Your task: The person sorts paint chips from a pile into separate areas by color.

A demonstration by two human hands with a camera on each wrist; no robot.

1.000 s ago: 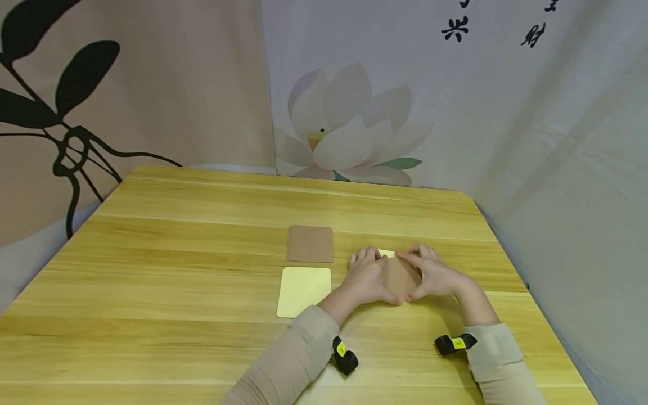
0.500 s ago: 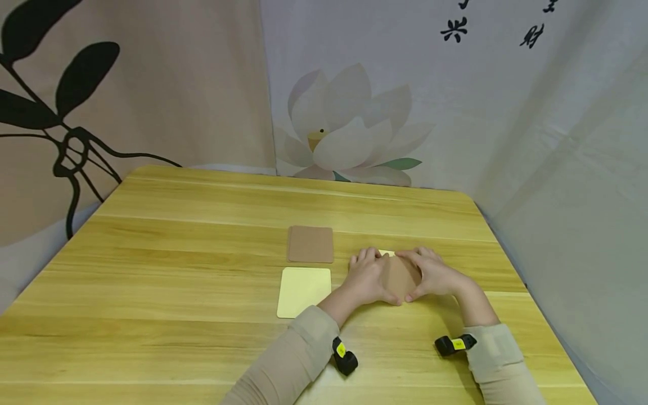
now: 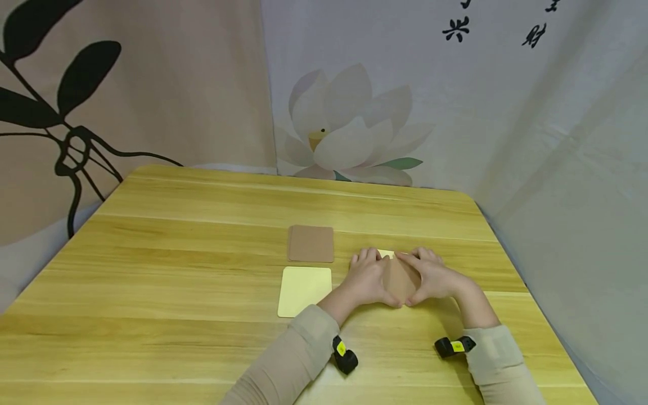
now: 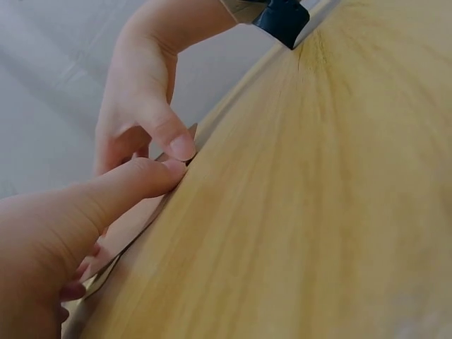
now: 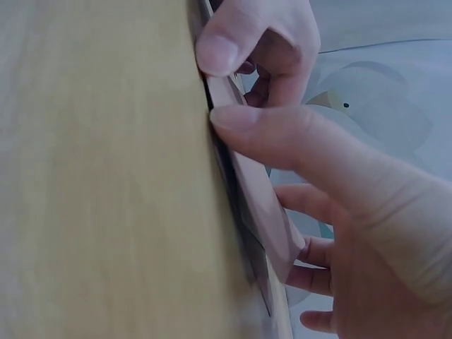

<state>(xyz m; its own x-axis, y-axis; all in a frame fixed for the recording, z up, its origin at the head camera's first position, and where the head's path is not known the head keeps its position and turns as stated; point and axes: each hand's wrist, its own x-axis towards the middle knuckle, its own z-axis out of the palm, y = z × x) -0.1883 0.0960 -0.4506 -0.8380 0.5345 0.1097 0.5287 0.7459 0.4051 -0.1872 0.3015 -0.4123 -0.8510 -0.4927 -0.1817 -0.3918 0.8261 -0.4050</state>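
Note:
A brown square card (image 3: pixel 401 280) lies between my two hands near the table's right half. My left hand (image 3: pixel 365 277) grips its left side, thumb at the near edge and fingers farther back. On the opposite side my right hand (image 3: pixel 434 275) grips it with thumb and fingers, the two thumbs close together. In the right wrist view the brown card (image 5: pixel 258 187) shows a dark gap beneath it, with another thin sheet edge under it. A pale yellow card (image 3: pixel 386 253) peeks out behind the brown one, mostly hidden by it and the hands.
Left of the hands, a pale yellow square card (image 3: pixel 305 292) lies flat. Behind that sits a small stack of brown square cards (image 3: pixel 311 244), edges slightly offset. The wooden table (image 3: pixel 167 292) ends at a printed curtain (image 3: pixel 349 112).
Hardly anything differs: both hands keep their hold on the brown card, and my right hand has shifted very slightly towards me. The other cards stay where they were.

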